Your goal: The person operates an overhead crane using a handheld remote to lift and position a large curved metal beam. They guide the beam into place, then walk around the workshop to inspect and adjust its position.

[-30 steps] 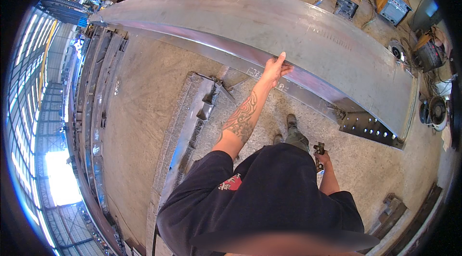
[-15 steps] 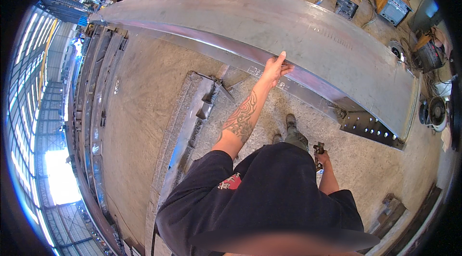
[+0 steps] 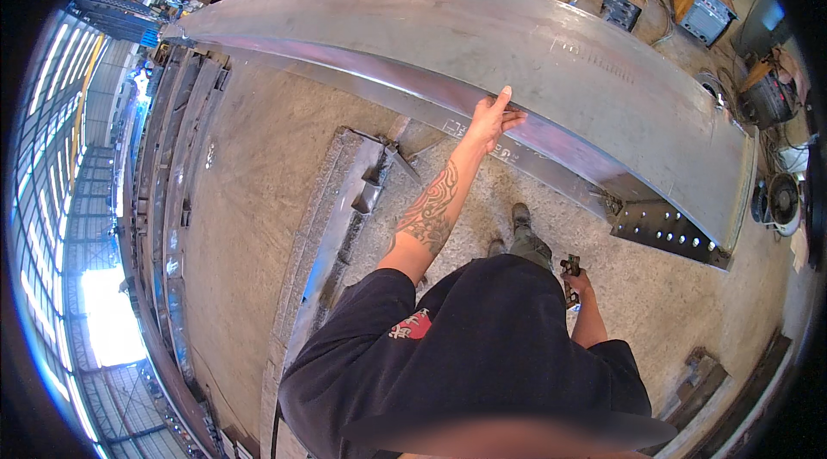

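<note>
A long steel I-beam [image 3: 388,28] spans the view from far left to near right, its broad grey flange uppermost. My left hand [image 3: 494,121] grips the near flange edge, thumb on top and fingers curled beneath. At the beam's right end is a dark end plate [image 3: 668,233] with rows of bolt holes. Down by my right side, my right hand [image 3: 580,282] is closed around a dark, blocky handheld object [image 3: 569,268], partly hidden by the fingers; its kind cannot be made out.
Left of my legs lies a steel channel piece [image 3: 349,187] with brackets. Long steel sections [image 3: 164,200] line the far left. Welding machines [image 3: 702,6] and a round fan [image 3: 782,198] stand beyond the beam. More steel pieces [image 3: 698,386] lie at lower right.
The beam's right end has shifted slightly to the right, covering more of the coil-like item behind it. My left hand stays on its edge; my right hand keeps its hold.
</note>
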`<state>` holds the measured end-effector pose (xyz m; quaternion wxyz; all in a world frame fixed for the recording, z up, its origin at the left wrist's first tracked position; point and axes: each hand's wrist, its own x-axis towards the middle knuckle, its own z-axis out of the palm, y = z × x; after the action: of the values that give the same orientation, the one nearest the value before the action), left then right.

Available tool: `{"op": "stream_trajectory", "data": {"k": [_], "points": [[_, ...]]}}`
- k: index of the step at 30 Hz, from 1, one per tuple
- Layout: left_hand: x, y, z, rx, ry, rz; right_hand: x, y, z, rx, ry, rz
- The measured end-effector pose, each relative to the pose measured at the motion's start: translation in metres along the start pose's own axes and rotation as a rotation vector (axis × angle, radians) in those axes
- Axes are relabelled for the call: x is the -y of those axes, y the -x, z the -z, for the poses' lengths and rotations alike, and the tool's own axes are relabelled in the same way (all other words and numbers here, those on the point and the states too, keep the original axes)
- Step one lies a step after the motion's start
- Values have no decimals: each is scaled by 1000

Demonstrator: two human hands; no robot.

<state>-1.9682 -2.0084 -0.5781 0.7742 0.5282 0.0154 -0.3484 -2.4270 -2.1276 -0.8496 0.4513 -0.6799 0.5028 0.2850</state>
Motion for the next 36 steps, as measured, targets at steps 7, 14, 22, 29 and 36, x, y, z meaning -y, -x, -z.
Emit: {"op": "stream_trajectory", "data": {"k": [7, 14, 22, 29, 36], "points": [[-8, 6, -1, 75, -14, 8, -1, -14, -4, -52, -43, -53], [-9, 9, -5, 78, -37, -18, 22, -16, 5, -111, 93, -76], [-7, 7, 6, 90, -33, 21, 52, -18, 26, 0, 157, 17], [3, 6, 13, 35, -18, 32, 75, -3, 25, 65, 94, 15], [-2, 6, 2, 19, -17, 107, 69, 4, 35, 36, 180, -36]]}}
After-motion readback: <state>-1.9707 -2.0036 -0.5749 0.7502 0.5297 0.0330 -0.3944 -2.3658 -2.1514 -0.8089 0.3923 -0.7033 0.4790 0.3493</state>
